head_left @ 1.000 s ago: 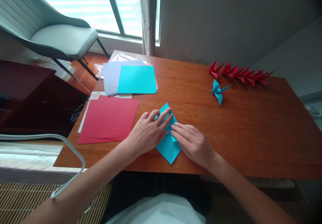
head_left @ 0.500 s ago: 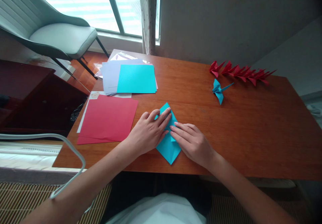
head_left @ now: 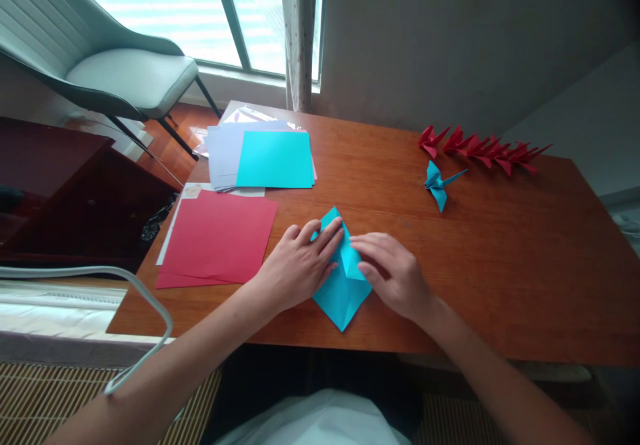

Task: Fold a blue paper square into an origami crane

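A folded sheet of blue origami paper (head_left: 342, 306) lies on the table as a diamond, one point facing me. My left hand (head_left: 299, 262) rests on its upper left part with the fingers stretched out flat, covering some of it. At the right edge, my right hand (head_left: 400, 273) has thumb and fingers closed around a folded flap, which is slightly raised. The fingers hide part of that edge. Farther back on the right stands a finished blue paper crane (head_left: 437, 184).
Several red paper cranes (head_left: 480, 148) stand in a row at the back right of the wooden table (head_left: 500, 265). Red paper sheets (head_left: 215, 238) lie at the left, with a blue sheet (head_left: 275, 158) on pale papers (head_left: 223, 155) behind. A white tube (head_left: 150, 298) curves at the lower left.
My right hand has shifted a little to the right and from flat fingers to a grip on the flap, whose right edge has opened outward. The left hand stays on the paper.
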`<state>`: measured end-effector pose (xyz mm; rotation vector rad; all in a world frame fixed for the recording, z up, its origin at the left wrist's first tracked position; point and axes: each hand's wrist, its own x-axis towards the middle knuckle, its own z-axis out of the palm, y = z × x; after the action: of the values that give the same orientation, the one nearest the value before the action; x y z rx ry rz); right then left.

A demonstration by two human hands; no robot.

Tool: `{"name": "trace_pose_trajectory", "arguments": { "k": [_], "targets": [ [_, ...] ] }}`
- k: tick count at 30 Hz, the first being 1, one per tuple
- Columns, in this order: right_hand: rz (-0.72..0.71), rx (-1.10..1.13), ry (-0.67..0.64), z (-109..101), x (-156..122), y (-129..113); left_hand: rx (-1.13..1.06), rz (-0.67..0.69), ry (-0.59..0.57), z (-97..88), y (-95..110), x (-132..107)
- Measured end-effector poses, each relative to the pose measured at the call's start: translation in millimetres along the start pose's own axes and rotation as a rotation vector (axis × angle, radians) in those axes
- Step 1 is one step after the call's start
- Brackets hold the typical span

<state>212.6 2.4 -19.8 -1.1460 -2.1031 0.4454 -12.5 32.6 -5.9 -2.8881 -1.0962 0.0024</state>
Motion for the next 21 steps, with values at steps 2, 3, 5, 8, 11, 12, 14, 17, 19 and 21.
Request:
{"name": "trace_pose_trajectory", "arguments": {
  "k": [2,3,5,8,11,12,14,17,19,21],
  "targets": [
    [0.160,0.013,0.041,2,24,12,-0.001,-0.002,-0.004,-0.2,0,0],
    [0.207,0.006,0.038,5,37,18,-0.001,-0.005,-0.007,-0.5,0,0],
    [0.244,-0.004,-0.007,10,60,31,-0.001,-0.010,-0.008,-1.1,1,0],
    [0.232,-0.035,-0.079,17,82,45,0.000,-0.013,-0.006,-1.2,1,1],
    [0.247,-0.056,-0.110,19,88,49,0.005,-0.007,-0.006,-0.5,1,1],
    [0.256,-0.060,-0.113,19,88,49,0.006,-0.006,-0.006,-0.2,1,0],
    [0.274,-0.074,-0.121,18,88,48,0.005,-0.008,-0.006,0.3,1,0],
    [0.305,-0.107,-0.126,20,90,48,-0.004,-0.012,-0.010,0.6,2,0],
    [0.322,-0.128,-0.123,21,92,48,-0.012,-0.014,-0.011,0.8,2,0],
    [0.332,-0.144,-0.119,22,93,48,-0.016,-0.014,-0.010,1.0,2,0]
  ]
}}
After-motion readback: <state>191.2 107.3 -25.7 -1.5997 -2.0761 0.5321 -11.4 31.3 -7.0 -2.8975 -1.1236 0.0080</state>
